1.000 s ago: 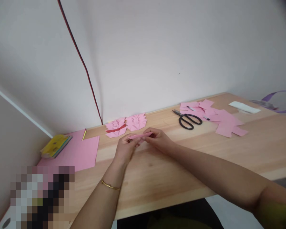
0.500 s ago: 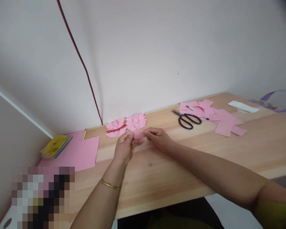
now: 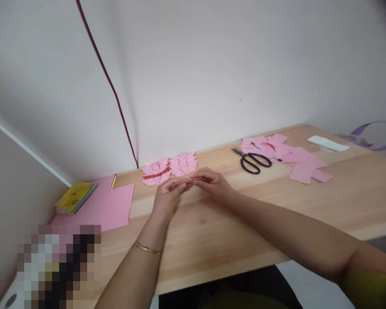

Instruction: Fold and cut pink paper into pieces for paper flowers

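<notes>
My left hand (image 3: 167, 198) and my right hand (image 3: 214, 185) meet above the middle of the wooden table (image 3: 231, 231). Both pinch a small folded pink paper piece (image 3: 187, 181), seen nearly edge-on between the fingertips. A gold bangle sits on my left wrist. Just behind the hands lie two folded pink paper shapes (image 3: 170, 167), the left one with a red band.
A large pink sheet (image 3: 106, 204) and a yellow pad (image 3: 74, 195) lie at the left, with a pencil (image 3: 113, 182) beside them. Black scissors (image 3: 252, 161), pink paper scraps (image 3: 292, 161), a white slip (image 3: 328, 143) and a purple ribbon (image 3: 373, 135) sit at the right. A red cable (image 3: 109, 86) runs down the wall.
The pink piece has been turned from showing its flat face to nearly edge-on, and both hands have lifted a little. Nothing else on the table moved.
</notes>
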The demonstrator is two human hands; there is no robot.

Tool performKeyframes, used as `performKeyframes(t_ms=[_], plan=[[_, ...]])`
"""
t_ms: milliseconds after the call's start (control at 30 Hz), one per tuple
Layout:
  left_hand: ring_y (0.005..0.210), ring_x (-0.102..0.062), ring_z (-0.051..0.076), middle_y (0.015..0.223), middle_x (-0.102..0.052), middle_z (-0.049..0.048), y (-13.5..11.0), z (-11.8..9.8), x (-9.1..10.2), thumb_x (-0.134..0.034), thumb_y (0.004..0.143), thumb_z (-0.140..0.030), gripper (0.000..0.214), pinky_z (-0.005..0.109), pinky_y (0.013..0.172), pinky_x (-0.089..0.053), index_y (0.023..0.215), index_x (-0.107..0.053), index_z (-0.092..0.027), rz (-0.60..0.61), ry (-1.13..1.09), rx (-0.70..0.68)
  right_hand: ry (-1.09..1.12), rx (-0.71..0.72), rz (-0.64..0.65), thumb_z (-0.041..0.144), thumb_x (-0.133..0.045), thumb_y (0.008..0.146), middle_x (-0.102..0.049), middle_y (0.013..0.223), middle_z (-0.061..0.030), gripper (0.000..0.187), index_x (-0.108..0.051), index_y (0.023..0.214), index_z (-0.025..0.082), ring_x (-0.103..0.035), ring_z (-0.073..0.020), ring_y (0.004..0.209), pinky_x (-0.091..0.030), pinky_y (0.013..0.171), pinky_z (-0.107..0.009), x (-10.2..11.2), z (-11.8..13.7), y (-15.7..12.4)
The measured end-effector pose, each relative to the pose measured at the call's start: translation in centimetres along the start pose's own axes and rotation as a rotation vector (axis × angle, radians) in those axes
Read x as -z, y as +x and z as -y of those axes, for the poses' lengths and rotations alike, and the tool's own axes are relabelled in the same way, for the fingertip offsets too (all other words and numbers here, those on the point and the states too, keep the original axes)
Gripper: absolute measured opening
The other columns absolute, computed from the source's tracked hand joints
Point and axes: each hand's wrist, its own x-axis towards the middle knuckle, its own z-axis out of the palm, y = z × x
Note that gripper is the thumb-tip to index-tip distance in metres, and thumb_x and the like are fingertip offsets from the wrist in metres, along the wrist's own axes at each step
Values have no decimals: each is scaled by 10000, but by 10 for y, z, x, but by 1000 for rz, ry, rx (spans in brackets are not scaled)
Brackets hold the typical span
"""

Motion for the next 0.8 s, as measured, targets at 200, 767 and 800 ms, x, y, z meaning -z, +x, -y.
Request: performKeyframes(t_ms=[200, 767, 800], plan=[[777, -688, 192, 801, -726, 67, -3, 1, -5, -771, 661, -280, 200, 363, 819, -552, 792, -717, -139, -47, 148, 23, -58, 62, 15, 359, -646, 808, -602, 837, -51, 161, -721, 816, 218, -564, -166, 840, -460, 765, -310, -1, 6, 0], [594, -561, 117, 714, -674, 29, -6, -12, -5, -670, 752, -278, 114, 231, 616, -438, 789, -731, -188, -93, 543, -173, -125, 41, 17, 279, -608, 803, -645, 837, -54, 108, -663, 823, 189, -591, -163, 813, -472, 726, -297, -2, 11, -2], [602, -562, 120, 730, -677, 33, -7, -13, -7, -662, 759, -270, 108, 231, 621, -436, 785, -734, -194, -71, 567, -184, -112, 47, 19, 271, -605, 797, -637, 840, -52, 96, -653, 814, 190, -589, -160, 813, -479, 712, -287, -3, 10, -3]])
